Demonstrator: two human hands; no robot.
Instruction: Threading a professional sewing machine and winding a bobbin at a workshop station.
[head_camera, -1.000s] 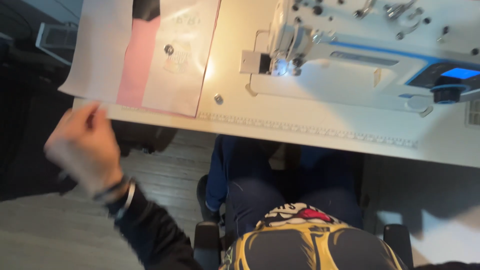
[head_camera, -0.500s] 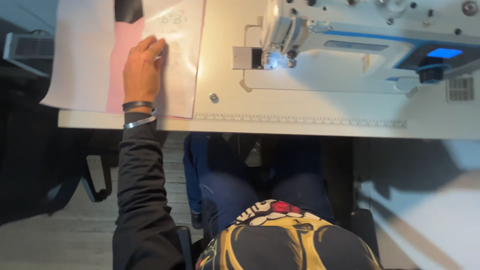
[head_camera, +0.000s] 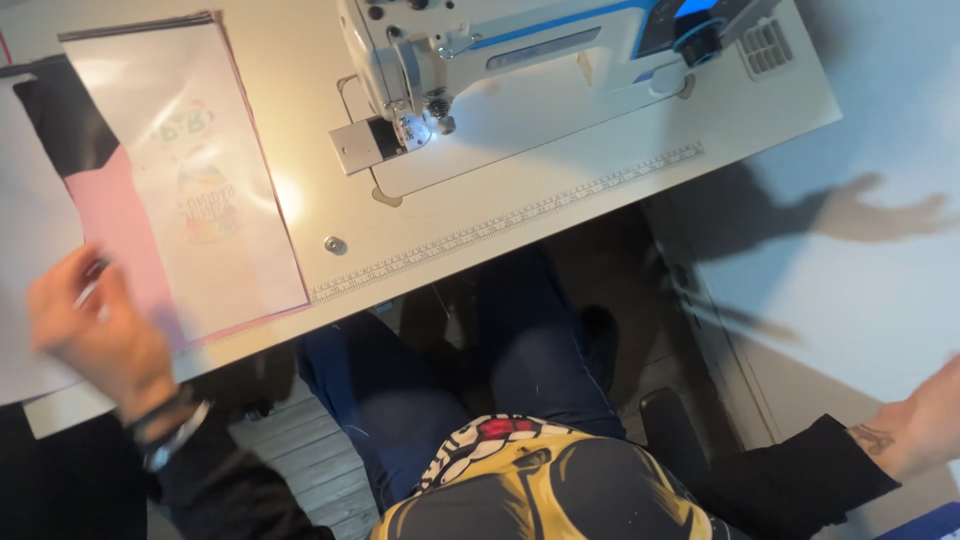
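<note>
The left hand (head_camera: 95, 335) is pinching the pink fabric panel (head_camera: 120, 225) at the white surface's (head_camera: 600, 150) near edge, risking dragging the clear printed sheet (head_camera: 200, 170); the right hand's (head_camera: 925, 420) grip cannot be told.

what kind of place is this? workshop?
Most likely a sewing workstation. An industrial-style sewing machine sits on a white table with a ruler strip along its front edge, and flat fabric pieces lie by the left hand.
</note>
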